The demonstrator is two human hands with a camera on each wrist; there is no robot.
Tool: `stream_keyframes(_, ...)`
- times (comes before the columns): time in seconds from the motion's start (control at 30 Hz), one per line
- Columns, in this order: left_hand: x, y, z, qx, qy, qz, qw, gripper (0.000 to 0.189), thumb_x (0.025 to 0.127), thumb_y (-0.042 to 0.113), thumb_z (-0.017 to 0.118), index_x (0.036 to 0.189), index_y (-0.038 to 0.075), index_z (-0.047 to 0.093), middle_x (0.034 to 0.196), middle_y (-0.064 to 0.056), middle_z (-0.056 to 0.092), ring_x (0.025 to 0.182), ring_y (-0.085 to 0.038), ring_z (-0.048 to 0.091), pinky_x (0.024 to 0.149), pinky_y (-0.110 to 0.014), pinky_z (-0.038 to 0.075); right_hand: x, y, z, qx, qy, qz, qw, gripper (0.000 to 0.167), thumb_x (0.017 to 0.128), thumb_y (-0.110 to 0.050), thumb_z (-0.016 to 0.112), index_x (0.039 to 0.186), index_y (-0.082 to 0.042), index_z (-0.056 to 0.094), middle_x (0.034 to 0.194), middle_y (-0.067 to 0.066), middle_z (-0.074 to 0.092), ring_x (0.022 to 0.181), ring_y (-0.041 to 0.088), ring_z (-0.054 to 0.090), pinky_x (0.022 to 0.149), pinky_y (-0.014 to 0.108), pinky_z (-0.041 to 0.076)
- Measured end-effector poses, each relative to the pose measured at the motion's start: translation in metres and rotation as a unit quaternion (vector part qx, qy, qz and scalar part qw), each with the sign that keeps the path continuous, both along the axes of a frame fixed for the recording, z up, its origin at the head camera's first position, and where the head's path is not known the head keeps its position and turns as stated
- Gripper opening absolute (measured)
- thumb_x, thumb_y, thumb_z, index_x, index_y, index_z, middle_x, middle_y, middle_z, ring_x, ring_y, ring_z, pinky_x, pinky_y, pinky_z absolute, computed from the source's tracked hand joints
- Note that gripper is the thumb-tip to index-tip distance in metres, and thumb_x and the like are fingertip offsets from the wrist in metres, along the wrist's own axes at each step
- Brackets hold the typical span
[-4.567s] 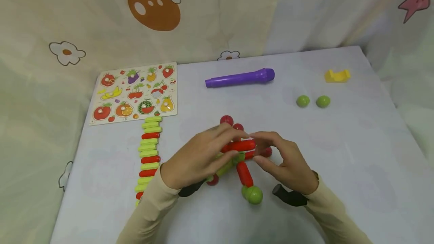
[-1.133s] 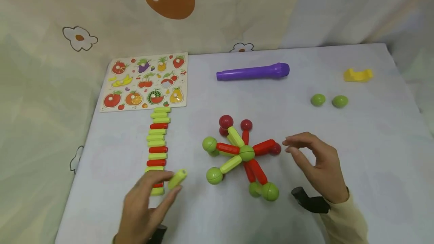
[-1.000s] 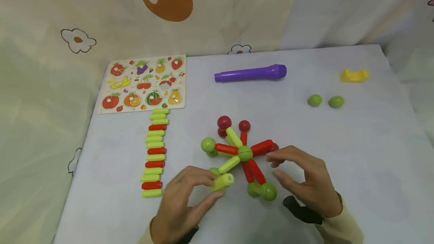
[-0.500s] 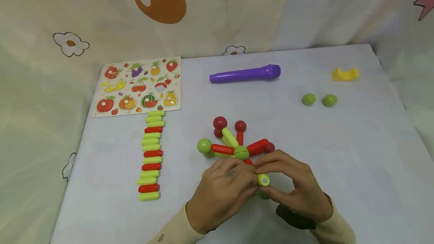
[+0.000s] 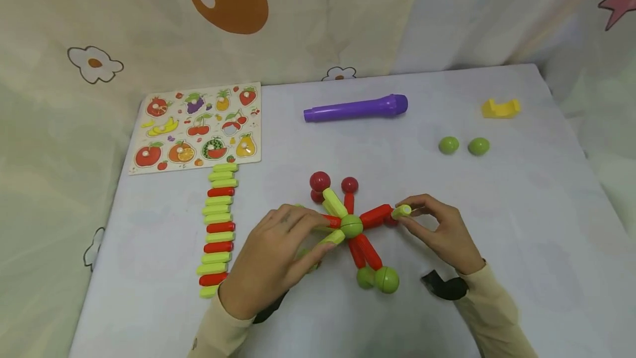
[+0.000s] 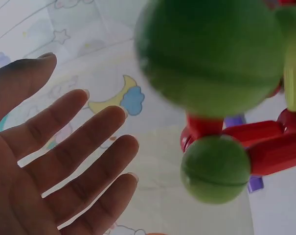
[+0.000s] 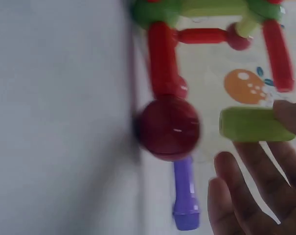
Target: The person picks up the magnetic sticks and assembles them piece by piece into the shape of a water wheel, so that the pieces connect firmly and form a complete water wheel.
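A magnetic building-stick structure stands on the table, its sticks fanning out from a green centre ball (image 5: pixel 351 226) to red and green end balls. My right hand (image 5: pixel 444 233) pinches a yellow-green magnetic stick (image 5: pixel 401 212) between thumb and fingers, beside the structure's right red ball (image 7: pixel 170 127). The held stick (image 7: pixel 253 124) lies crosswise in the right wrist view. Over the structure's left side reaches my left hand (image 5: pixel 270 258), hiding some of its balls. The left wrist view shows that hand's fingers (image 6: pixel 101 166) extended and spread, apart from the green ball (image 6: pixel 215 169).
A column of yellow-green and red sticks (image 5: pixel 218 218) runs down the left side, below a fruit puzzle board (image 5: pixel 196 129). A purple toy microphone (image 5: pixel 355 109) lies at the back. Two green balls (image 5: pixel 449 145) and a yellow curved block (image 5: pixel 501 108) sit at the back right.
The yellow-green stick has passed from my left hand to my right, in front of the structure. Since then, the right hand has moved up with it, while the left has drawn back leftward.
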State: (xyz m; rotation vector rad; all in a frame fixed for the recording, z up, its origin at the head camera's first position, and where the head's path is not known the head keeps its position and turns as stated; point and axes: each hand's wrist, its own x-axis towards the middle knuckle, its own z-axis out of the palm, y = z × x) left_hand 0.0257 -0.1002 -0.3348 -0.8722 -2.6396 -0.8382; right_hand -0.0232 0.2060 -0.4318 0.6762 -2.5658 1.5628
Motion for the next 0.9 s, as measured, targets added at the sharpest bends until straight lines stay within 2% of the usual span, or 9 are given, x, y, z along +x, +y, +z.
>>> stream_keyframes(0.13,-0.013,-0.006,0.006,0.008,-0.014,-0.006,0.9999,0.032,0.082,0.030,0.075,0.107,0.013,0.066,0.101,0.003,0.067,0.100,-0.012,0.057,0.084,-0.030,0.050,0.000,-0.003,-0.006,0.030,-0.015,0.001,0.9995,0.039,0.078,0.003,0.076,0.111,-0.011,0.063,0.102,-0.002,0.067,0.091,0.005,0.060,0.079,0.023,0.050)
stream_keyframes(0.3,-0.030,-0.010,0.014,-0.019,-0.047,-0.041,0.9978,0.035,0.087,0.036,0.070,0.114,0.013,0.065,0.105,0.002,0.066,0.104,-0.013,0.056,0.089,-0.032,0.049,-0.008,0.010,0.002,0.065,-0.031,0.011,0.9973,0.044,0.083,0.001,0.071,0.124,-0.008,0.057,0.115,0.006,0.064,0.099,0.008,0.057,0.084,0.021,0.048)
stream_keyframes(0.43,-0.041,-0.006,0.022,-0.033,-0.096,-0.100,0.9899,0.035,0.090,0.037,0.066,0.118,0.017,0.064,0.111,0.006,0.065,0.107,-0.009,0.053,0.091,-0.030,0.047,-0.040,0.037,0.013,0.115,0.022,-0.063,0.9911,0.043,0.087,0.001,0.065,0.129,-0.003,0.054,0.119,0.016,0.058,0.090,0.020,0.060,0.074,0.017,0.047)
stream_keyframes(0.5,-0.047,0.003,0.025,-0.039,-0.118,-0.134,0.9832,0.033,0.091,0.036,0.065,0.118,0.018,0.064,0.111,0.007,0.065,0.107,-0.008,0.052,0.091,-0.028,0.046,-0.061,0.049,0.015,0.164,0.035,-0.113,0.9793,0.044,0.088,-0.002,0.064,0.130,-0.001,0.052,0.122,0.023,0.053,0.084,0.029,0.062,0.064,0.023,0.048)
stream_keyframes(0.57,-0.054,0.014,0.024,-0.061,-0.121,-0.162,0.9774,0.033,0.092,0.036,0.063,0.120,0.018,0.063,0.109,0.007,0.066,0.106,-0.009,0.052,0.089,-0.027,0.046,-0.079,0.056,0.015,0.219,0.019,-0.140,0.9656,0.048,0.089,-0.007,0.063,0.134,-0.001,0.049,0.126,0.028,0.047,0.083,0.036,0.062,0.061,0.032,0.049)
stream_keyframes(0.63,-0.060,0.027,0.020,-0.100,-0.099,-0.179,0.9738,0.031,0.093,0.035,0.062,0.118,0.016,0.062,0.099,0.006,0.067,0.102,-0.012,0.054,0.085,-0.028,0.047,-0.094,0.058,0.013,0.257,-0.014,-0.126,0.9581,0.049,0.090,-0.009,0.062,0.136,0.001,0.047,0.130,0.034,0.041,0.086,0.041,0.062,0.062,0.044,0.051)
stream_keyframes(0.73,-0.067,0.043,0.012,-0.160,-0.071,-0.187,0.9666,0.029,0.093,0.034,0.061,0.113,0.012,0.060,0.075,0.005,0.062,0.088,-0.015,0.056,0.076,-0.027,0.046,-0.105,0.055,0.009,0.271,-0.053,-0.100,0.9560,0.042,0.090,-0.006,0.060,0.130,0.004,0.052,0.132,0.035,0.040,0.090,0.042,0.061,0.073,0.053,0.051)
stream_keyframes(0.8,-0.071,0.049,0.006,-0.191,-0.071,-0.191,0.9603,0.025,0.093,0.032,0.062,0.106,0.012,0.058,0.064,0.005,0.054,0.078,-0.015,0.055,0.068,-0.026,0.044,-0.107,0.051,0.007,0.266,-0.062,-0.083,0.9584,0.035,0.089,-0.001,0.057,0.124,0.006,0.055,0.129,0.034,0.043,0.089,0.041,0.060,0.076,0.052,0.050)
stream_keyframes(0.9,-0.073,0.053,-0.001,-0.207,-0.100,-0.198,0.9528,0.022,0.092,0.028,0.061,0.107,0.012,0.057,0.060,0.005,0.048,0.067,-0.013,0.048,0.061,-0.023,0.038,-0.100,0.045,0.008,0.256,-0.054,-0.066,0.9628,0.031,0.090,0.001,0.057,0.121,0.002,0.058,0.124,0.027,0.050,0.085,0.033,0.058,0.073,0.043,0.049)
